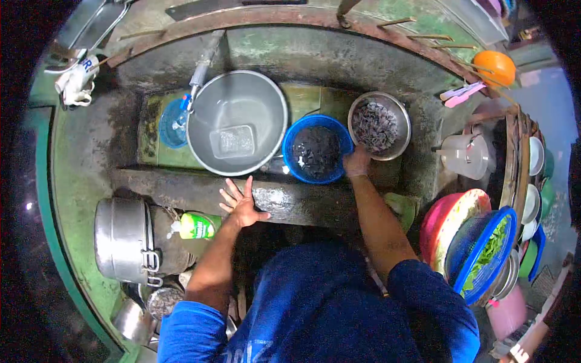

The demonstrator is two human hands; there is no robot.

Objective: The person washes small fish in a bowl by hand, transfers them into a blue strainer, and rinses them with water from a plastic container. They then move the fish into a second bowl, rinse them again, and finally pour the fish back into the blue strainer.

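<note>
My left hand is spread over the front ledge of the concrete basin, just below a large grey tub with a clear container in its water. It holds nothing. My right hand is at the right rim of a blue basin of dark water, its fingers pressed together; whether they grip the rim is hard to see. Close beside that hand stands a metal bowl filled with small greyish-purple pieces.
A tap and small blue basket are left of the tub. On the left stand a metal pot and green bottle. At right are a blue basket of leaves, a pink basin and a clear pitcher.
</note>
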